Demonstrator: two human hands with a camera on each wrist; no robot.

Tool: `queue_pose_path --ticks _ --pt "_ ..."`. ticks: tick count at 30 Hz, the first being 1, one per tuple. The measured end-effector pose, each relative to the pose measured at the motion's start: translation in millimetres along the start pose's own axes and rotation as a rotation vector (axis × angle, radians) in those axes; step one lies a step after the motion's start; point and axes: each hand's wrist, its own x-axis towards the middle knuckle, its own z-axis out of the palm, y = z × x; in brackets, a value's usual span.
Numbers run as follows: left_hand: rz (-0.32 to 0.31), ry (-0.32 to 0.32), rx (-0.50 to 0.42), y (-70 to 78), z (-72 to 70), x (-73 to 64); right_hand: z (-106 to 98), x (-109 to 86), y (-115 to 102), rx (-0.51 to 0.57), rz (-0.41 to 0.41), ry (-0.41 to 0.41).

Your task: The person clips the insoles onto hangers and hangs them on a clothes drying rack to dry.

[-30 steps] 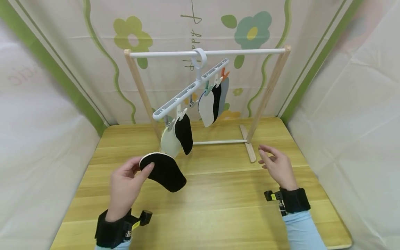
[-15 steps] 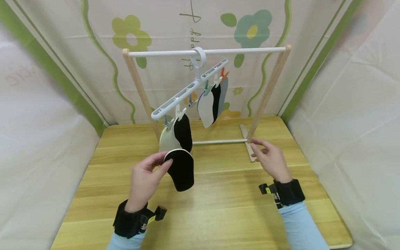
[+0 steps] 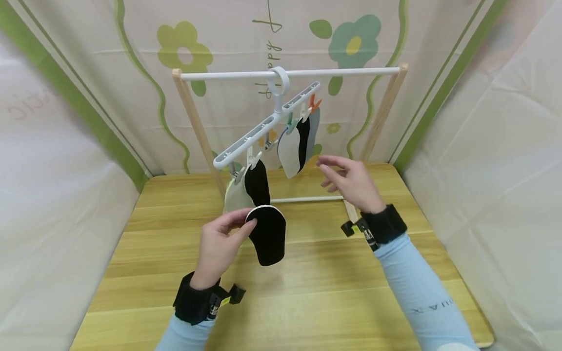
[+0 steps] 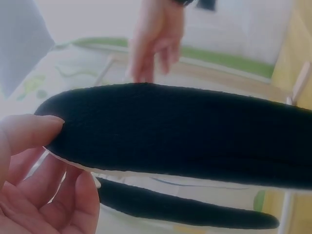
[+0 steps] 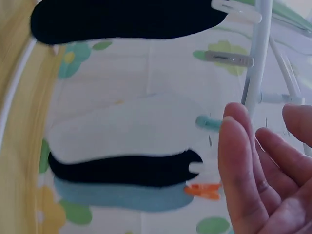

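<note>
My left hand [image 3: 219, 248] pinches a black insole [image 3: 269, 239] with a white edge by its upper end, thumb on the black face. It hangs down in front of a clipped black insole [image 3: 257, 183] and a pale insole [image 3: 237, 199]. My right hand [image 3: 353, 185] is raised with nothing in it, fingers loosely bent, right of the farther insoles. Those are a white insole [image 3: 288, 153], a narrow-looking black one [image 3: 303, 144] and a blue-grey one [image 3: 313, 129]. All hang from a light grey clip hanger [image 3: 246, 142]. A grey clip [image 5: 229, 58] on it holds nothing.
The hanger hooks over the white top bar [image 3: 351, 72] of a rack with wooden legs [image 3: 383, 114]. An orange clip [image 3: 314, 104] and a teal clip [image 5: 208, 122] are on the hanger. A flower-printed cloth [image 3: 228, 39] stands behind the wooden table [image 3: 307, 302].
My left hand has moved right with the black insole, which now hangs more upright. My right hand has moved up and left from beside the rack's right foot toward the hanging insoles.
</note>
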Motion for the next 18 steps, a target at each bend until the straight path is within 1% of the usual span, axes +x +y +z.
queue_pose_path --ticks 4,8,11,15,18 --pt "-0.003 -0.009 -0.012 -1.4 2.2 1.2 8.0 29.1 -13.1 0.085 0.005 -0.097" --pt "-0.01 -0.02 -0.011 -2.1 4.8 2.2 18.3 54.2 -19.6 0.104 -0.003 -0.178" --pt "-0.015 -0.025 -0.016 -2.9 6.5 3.0 25.8 69.2 -24.8 0.117 -0.013 -0.232" --pt "-0.026 -0.037 -0.017 -4.8 8.1 4.3 34.1 84.4 -33.2 0.14 -0.011 -0.275" --pt "-0.04 -0.048 -0.007 -5.3 9.2 5.6 39.2 93.2 -36.8 0.154 -0.01 -0.282"
